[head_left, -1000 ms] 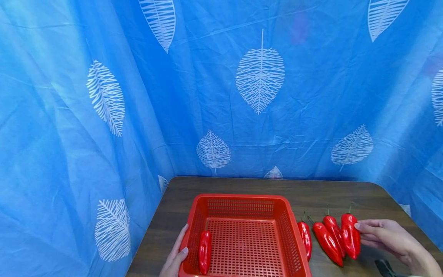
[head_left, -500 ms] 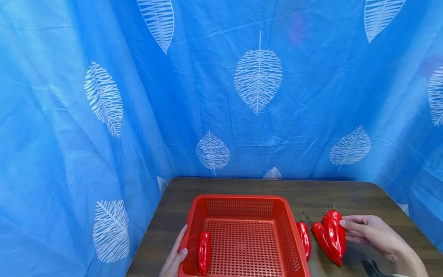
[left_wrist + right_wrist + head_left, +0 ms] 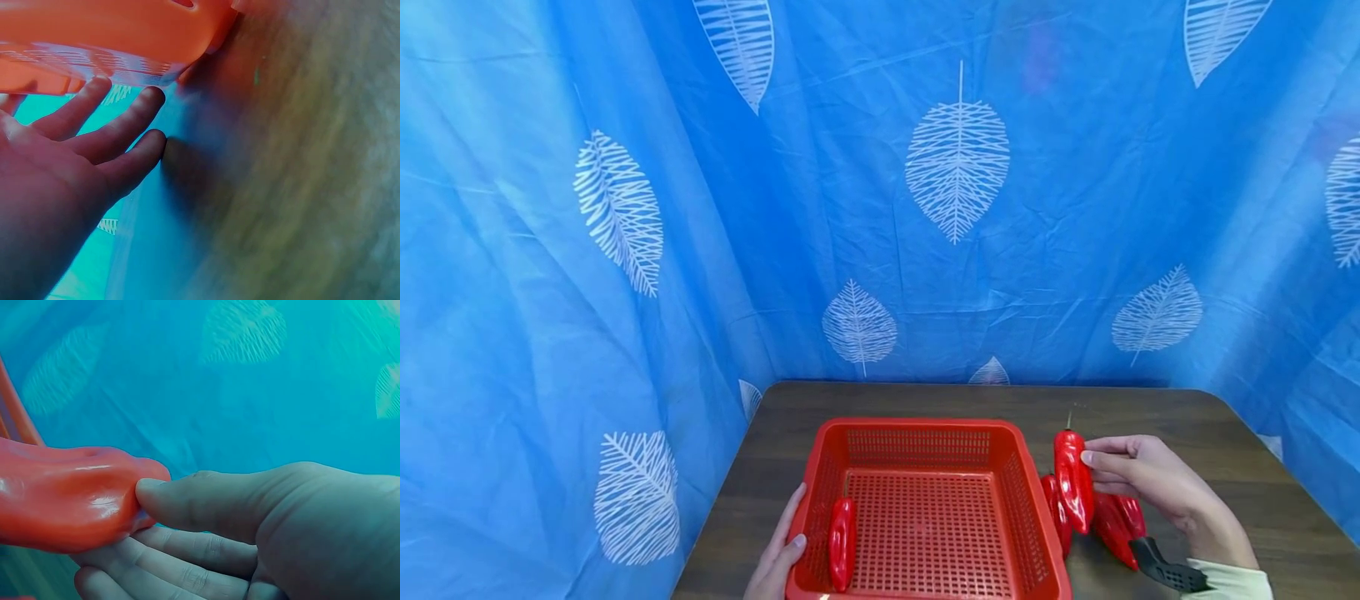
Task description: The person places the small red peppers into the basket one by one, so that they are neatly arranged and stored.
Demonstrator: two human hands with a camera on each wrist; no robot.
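Observation:
My right hand (image 3: 1157, 483) pinches a glossy red pepper (image 3: 1073, 483) near its stem end, between thumb and fingers. This pepper hangs stem up beside the right rim of a red plastic basket (image 3: 917, 423). In the right wrist view, the thumb presses on the pepper (image 3: 75, 500) from above, fingers beneath. Below the held one, more red peppers (image 3: 1116, 529) lie on the table, partly covered by it and the hand. Inside the basket, at its left, lies one red pepper (image 3: 842, 543). My left hand (image 3: 778, 554) rests against the basket's left side, fingers spread and fairly straight.
The dark wood-grain table (image 3: 1150, 417) bears the basket and the loose peppers. Behind it and at the sides hangs a blue curtain (image 3: 1045, 250) with white leaf prints. A black strap piece (image 3: 1165, 568) sits at my right wrist.
My right hand has moved left with the pinched pepper, raising it past the other peppers to near the basket's right rim. The left hand and the basket stay in place.

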